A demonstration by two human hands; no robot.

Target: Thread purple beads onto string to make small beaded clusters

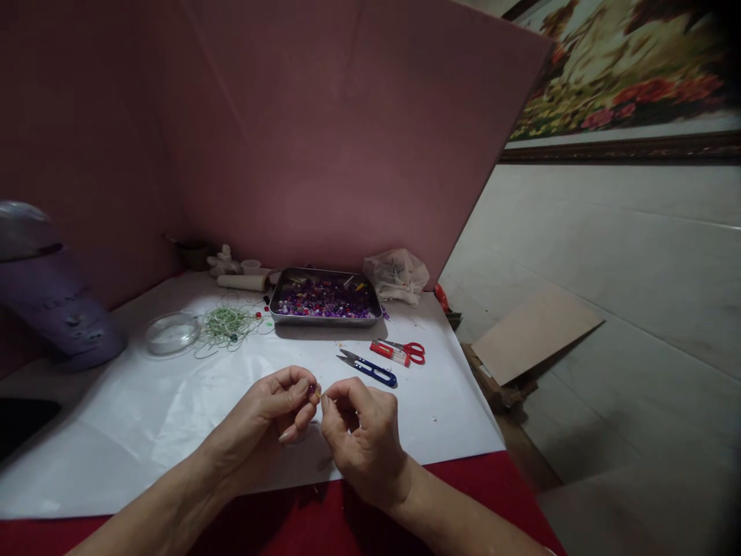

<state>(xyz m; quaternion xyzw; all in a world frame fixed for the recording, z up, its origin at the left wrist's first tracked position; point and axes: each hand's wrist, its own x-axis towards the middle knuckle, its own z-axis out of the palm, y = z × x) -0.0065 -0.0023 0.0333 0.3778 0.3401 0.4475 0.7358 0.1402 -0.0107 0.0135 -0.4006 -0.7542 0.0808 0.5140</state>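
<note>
My left hand (283, 405) pinches a small purple bead (313, 389) between thumb and forefinger, its other fingers curled. A tiny yellowish bit shows beside the bead. Close on the right, my right hand (362, 432) has thumb and forefinger pressed together at the bead's edge; what they pinch is too small to make out. Just beyond the hands lie blue thread snips (370, 369) and red-handled scissors (414, 352) beside a small red-and-clear case (389, 355). Farther back, a metal tray (327, 320) holds many purple beads.
Tangled green thread (228, 324) lies left of the tray, near a round clear dish (172, 333). A purple bottle (63, 309) stands at far left. Behind are a pale roll (241, 283) and a plastic bag (397, 274). Pink panels (347, 139) wall the table's back and left.
</note>
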